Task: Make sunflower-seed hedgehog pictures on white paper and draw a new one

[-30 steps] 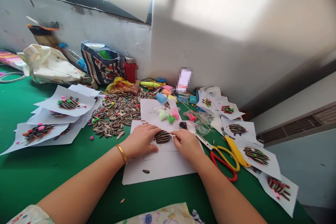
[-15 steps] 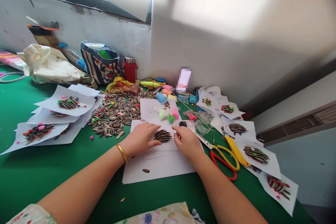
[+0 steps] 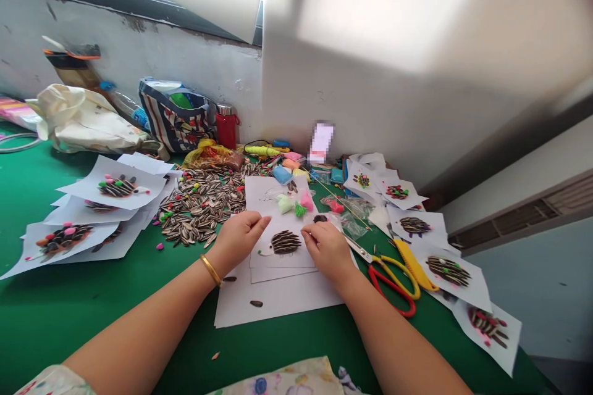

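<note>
A hedgehog picture with sunflower-seed spines (image 3: 286, 242) lies on white paper (image 3: 278, 294) in front of me. Its pale snout carries small coloured dots. To its left is my left hand (image 3: 238, 236), fingers curled and thumb pressed to the forefinger. Close by its right edge, my right hand (image 3: 327, 249) has its fingertips pinched together. Whatever either hand holds is hidden or too small to name. Soft clay lumps in pale green (image 3: 285, 203), green (image 3: 300, 210) and pink (image 3: 306, 200) sit just beyond, with a black lump (image 3: 320, 218) behind my right hand.
A heap of sunflower seeds (image 3: 199, 210) spreads at left, beside stacked seed pictures (image 3: 125, 188). Scissors (image 3: 393, 278) and a yellow utility knife (image 3: 414, 265) lie right, near more pictures (image 3: 448, 270). A red bottle (image 3: 227, 128) and striped bag (image 3: 173, 114) stand by the wall.
My left hand has drawn back left from the hedgehog and its fingers have curled closed, uncovering the snout. My right hand has shifted slightly, its fingertips now together.
</note>
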A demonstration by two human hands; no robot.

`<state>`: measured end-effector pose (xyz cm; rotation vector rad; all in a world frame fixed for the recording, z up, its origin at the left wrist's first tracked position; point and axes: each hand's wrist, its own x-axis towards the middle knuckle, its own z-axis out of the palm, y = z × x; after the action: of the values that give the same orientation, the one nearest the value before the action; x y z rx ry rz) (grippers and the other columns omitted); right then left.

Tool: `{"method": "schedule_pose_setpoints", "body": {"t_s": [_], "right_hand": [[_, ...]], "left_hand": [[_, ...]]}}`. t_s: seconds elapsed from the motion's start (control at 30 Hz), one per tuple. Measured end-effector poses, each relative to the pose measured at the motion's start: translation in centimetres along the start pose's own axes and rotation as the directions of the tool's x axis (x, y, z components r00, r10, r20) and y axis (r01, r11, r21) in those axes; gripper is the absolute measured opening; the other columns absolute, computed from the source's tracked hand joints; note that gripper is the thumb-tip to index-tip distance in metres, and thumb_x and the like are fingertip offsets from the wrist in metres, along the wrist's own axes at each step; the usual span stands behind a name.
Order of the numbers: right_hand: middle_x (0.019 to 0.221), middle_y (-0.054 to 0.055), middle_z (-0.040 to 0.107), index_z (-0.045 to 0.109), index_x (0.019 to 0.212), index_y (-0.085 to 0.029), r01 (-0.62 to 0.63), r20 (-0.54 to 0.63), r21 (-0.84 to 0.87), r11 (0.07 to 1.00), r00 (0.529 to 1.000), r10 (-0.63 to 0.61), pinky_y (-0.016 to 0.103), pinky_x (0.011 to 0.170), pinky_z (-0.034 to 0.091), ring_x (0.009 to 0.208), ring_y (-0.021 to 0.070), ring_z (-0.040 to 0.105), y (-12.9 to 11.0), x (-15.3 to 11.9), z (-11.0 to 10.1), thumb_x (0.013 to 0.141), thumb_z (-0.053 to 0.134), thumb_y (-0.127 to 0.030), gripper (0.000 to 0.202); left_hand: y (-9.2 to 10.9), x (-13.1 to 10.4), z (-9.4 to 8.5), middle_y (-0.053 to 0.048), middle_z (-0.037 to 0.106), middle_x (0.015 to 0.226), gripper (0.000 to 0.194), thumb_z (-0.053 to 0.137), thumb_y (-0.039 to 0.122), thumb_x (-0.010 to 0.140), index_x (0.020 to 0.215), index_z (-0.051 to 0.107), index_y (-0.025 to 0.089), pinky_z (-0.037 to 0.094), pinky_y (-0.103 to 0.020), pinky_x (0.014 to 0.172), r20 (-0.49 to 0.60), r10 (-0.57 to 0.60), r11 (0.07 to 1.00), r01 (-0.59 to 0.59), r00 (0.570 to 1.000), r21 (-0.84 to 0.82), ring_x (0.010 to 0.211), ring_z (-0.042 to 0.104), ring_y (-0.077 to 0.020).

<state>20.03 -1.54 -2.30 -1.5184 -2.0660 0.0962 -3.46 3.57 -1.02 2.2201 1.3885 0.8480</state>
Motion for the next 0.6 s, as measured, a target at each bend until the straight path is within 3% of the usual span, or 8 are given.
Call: {"method": "schedule_pose_setpoints", "body": {"t_s": [0.13,0.2,0.27,0.47,0.6], "right_hand": [[0.089,0.005,0.07,0.069,0.095,-0.021,-0.007,0.0,0.007,1.0,1.0,0.007,0.031,0.077,0.043,0.086,0.0205,0.06,0.1,-0.03,-0.03,0.099,0.045,-0.024,0.024],[0.091,0.006,0.07,0.069,0.099,-0.02,0.002,-0.012,0.015,1.0,1.0,-0.002,0.032,0.079,0.043,0.087,0.0211,0.06,0.11,-0.02,-0.03,0.099,0.044,-0.023,0.025],[0.091,0.007,0.069,0.068,0.104,-0.018,0.016,-0.032,0.015,1.0,0.999,-0.015,0.033,0.081,0.044,0.089,0.0219,0.059,0.11,-0.01,-0.03,0.098,0.043,-0.021,0.026],[0.1,0.009,0.067,0.069,0.108,-0.019,0.01,-0.106,-0.027,1.0,0.994,-0.013,0.037,0.09,0.041,0.099,0.0235,0.056,0.36,0.11,-0.1,0.093,0.047,-0.017,0.027],[0.112,0.009,0.065,0.069,0.112,-0.023,-0.039,-0.087,-0.118,0.992,0.996,0.029,0.043,0.096,0.036,0.108,0.0259,0.053,0.25,0.51,-0.07,0.093,0.052,-0.022,0.026]], "left_hand": [[-0.64,-0.05,0.36,-0.001,0.068,0.081,0.031,0.044,0.042,0.096,0.087,0.065,0.021,0.044,-0.029,0.067,-0.042,-0.052,0.99,0.046,0.998,-0.133,0.076,0.062,-0.0182],[-0.85,-0.11,0.58,-0.003,0.07,0.094,0.028,0.043,0.036,0.096,0.105,0.065,0.022,0.047,-0.03,0.073,-0.068,-0.072,0.985,0.06,0.995,-0.162,0.085,0.064,-0.0194],[-0.91,-0.17,0.71,-0.003,0.069,0.093,0.031,0.041,0.032,0.096,0.115,0.063,0.022,0.048,-0.03,0.073,-0.074,-0.088,0.984,0.075,0.993,-0.161,0.083,0.064,-0.0194],[-0.65,-0.15,0.78,-0.004,0.067,0.097,0.029,0.044,0.026,0.092,0.114,0.063,0.02,0.05,-0.033,0.083,-0.118,-0.047,0.99,0.03,0.992,-0.141,0.089,0.063,-0.0195],[-0.64,-0.12,0.86,-0.004,0.066,0.096,0.026,0.048,0.026,0.09,0.11,0.064,0.02,0.05,-0.034,0.087,-0.135,0.003,0.99,-0.022,0.991,-0.139,0.091,0.063,-0.0192]]}}
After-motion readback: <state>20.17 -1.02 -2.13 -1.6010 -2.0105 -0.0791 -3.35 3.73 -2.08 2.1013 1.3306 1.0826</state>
